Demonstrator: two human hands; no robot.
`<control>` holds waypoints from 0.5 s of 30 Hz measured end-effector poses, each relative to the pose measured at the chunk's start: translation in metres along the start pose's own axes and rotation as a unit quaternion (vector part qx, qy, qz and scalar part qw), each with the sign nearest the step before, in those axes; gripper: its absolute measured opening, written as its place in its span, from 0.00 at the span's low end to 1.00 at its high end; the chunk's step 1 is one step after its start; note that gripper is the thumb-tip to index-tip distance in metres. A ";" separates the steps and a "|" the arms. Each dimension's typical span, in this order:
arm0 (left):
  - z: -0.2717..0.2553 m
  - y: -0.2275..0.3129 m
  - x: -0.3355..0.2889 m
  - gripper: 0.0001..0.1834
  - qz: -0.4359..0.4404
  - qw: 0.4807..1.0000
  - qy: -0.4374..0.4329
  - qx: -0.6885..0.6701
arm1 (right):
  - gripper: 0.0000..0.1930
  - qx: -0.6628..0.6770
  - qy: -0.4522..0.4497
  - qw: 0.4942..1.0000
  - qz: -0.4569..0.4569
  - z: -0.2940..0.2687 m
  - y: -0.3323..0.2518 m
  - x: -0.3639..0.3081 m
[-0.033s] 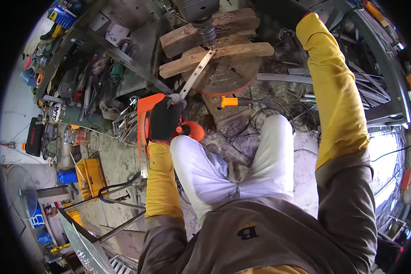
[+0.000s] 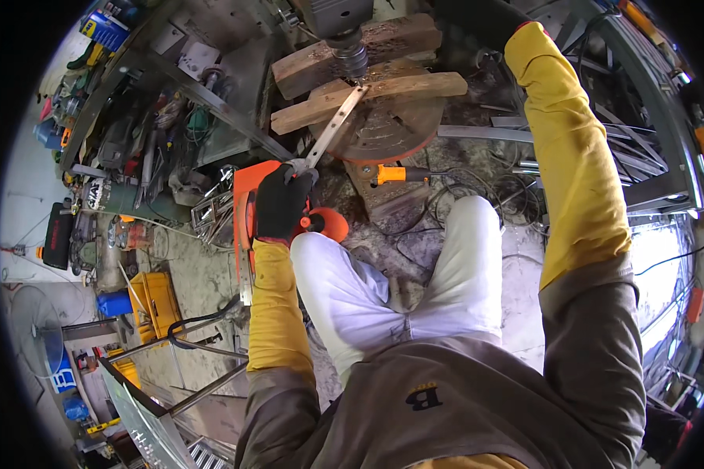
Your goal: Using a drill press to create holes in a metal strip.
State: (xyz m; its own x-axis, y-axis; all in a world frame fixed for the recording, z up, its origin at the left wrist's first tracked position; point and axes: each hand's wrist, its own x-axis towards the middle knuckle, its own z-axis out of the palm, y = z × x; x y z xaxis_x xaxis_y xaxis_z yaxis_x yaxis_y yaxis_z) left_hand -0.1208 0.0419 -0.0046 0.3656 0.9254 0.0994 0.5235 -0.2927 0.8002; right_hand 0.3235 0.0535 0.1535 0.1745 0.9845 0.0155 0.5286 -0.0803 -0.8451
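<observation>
My left hand (image 2: 283, 205), in a dark glove with a grey patch at the fingers, is closed on the lower end of a flat metal strip (image 2: 335, 125) with a row of holes. The strip slants up to the right. Its far end lies on a wooden block (image 2: 368, 98), right below the chuck (image 2: 350, 56) of a drill press (image 2: 338, 14). A second, thicker wooden block (image 2: 317, 69) lies behind, above a round metal table (image 2: 387, 137). My right hand (image 2: 485, 19), darkly gloved, reaches up to the top edge beside the drill press; its fingers are hidden.
Under my left hand stands an orange machine housing (image 2: 246, 187). A yellow-and-black power tool (image 2: 399, 174) with a cable lies ahead of my knees. Metal bars (image 2: 626, 148) are piled at the right. Left are a cluttered shelf (image 2: 203, 98) and a yellow crate (image 2: 155, 305).
</observation>
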 end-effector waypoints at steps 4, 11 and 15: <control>0.021 0.010 0.023 0.16 0.029 0.999 -0.013 0.006 | 0.12 -0.233 0.002 0.960 -0.156 -0.029 0.035 0.006; 0.008 -0.013 0.023 0.16 0.026 0.999 0.000 0.045 | 0.13 -0.307 0.115 0.942 -0.070 0.030 0.023 -0.023; 0.008 -0.020 0.031 0.16 0.011 0.999 -0.017 0.036 | 0.17 -0.081 0.069 0.992 -0.069 0.035 0.048 -0.019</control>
State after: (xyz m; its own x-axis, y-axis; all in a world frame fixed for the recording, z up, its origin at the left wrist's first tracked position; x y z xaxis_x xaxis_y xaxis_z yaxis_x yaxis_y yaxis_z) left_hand -0.1140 0.0744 -0.0226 0.4029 0.9104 0.0943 0.5688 -0.3297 0.7535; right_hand 0.3166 0.0368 0.0937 0.1971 0.9581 0.2076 0.6799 0.0190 -0.7330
